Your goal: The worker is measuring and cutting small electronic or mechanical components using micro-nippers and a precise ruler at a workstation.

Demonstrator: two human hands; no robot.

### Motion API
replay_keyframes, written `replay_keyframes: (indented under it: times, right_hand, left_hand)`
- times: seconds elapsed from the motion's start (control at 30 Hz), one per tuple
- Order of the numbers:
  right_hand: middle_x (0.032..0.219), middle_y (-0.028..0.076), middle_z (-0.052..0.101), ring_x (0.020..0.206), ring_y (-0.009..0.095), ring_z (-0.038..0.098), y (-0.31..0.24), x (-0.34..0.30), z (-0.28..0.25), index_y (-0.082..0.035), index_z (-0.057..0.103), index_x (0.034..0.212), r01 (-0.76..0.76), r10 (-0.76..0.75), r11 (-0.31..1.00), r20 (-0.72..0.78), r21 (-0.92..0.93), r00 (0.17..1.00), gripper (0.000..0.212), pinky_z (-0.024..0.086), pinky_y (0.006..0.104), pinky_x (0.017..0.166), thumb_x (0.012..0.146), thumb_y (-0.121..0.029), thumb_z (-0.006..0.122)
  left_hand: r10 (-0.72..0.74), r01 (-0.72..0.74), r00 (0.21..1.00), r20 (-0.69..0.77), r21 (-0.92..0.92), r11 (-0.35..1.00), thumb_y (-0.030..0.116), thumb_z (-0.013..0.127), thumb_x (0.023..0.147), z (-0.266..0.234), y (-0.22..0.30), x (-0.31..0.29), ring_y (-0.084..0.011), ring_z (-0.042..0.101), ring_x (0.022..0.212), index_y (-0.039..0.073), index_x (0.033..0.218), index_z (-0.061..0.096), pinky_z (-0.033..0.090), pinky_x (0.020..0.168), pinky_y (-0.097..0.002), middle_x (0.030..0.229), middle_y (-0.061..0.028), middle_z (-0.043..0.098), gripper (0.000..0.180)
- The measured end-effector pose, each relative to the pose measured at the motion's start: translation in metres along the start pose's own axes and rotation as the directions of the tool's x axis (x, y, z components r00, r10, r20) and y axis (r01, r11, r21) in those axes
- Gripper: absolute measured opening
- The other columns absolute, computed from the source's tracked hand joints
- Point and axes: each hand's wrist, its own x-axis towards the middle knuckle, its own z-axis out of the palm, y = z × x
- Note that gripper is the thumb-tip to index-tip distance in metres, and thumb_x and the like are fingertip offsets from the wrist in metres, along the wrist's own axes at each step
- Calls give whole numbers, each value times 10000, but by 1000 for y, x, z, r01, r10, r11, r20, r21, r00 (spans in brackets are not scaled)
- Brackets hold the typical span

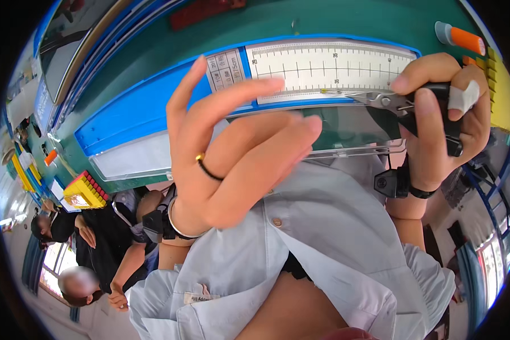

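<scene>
My right hand (pixel 436 122), a white wrap on one finger, grips a pair of small pliers (pixel 384 101) with black handles. The slim metal jaws point left along the lower edge of a white ruler strip (pixel 306 65). Near their tips lies a small yellow bit (pixel 324 90), too fine to name. My left hand (pixel 232 153), slightly blurred and wearing a dark band ring, hovers left of the pliers. Two of its fingers stretch apart, while the index finger and thumb come close together; anything between them is hidden. The ruler sits in a long blue tray (pixel 153 107).
A clear plastic lid (pixel 351 148) runs along the tray's near side. On the green table (pixel 255 20) stands an orange spool (pixel 467 41) at far right, beside yellow blocks (pixel 501 93). Another yellow block with red pieces (pixel 85 192) is at left. People sit at lower left.
</scene>
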Motion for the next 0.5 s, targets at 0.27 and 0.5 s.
replay_keyframes:
  times: [0.27, 0.5]
  right_hand:
    - [999, 220, 599, 640, 128, 492, 0, -6, 3, -72, 373, 960, -124, 218, 835, -116, 537, 969, 151, 419, 203, 517, 900, -64, 512]
    - [960, 232, 607, 704, 139, 485, 8, -11, -15, -79, 372, 946, -13, 98, 928, -209, 372, 973, 158, 413, 211, 574, 880, -58, 514]
  left_hand:
    - [-110, 100, 961, -254, -51, 994, -89, 797, 783, 6, 19, 27, -239, 743, 848, 19, 1054, 732, 504, 991, -475, 975, -80, 761, 299]
    - [-11, -37, 963, -269, -173, 984, -110, 830, 739, 24, 14, 43, -193, 738, 771, -38, 1067, 724, 579, 652, -276, 1332, -165, 616, 353]
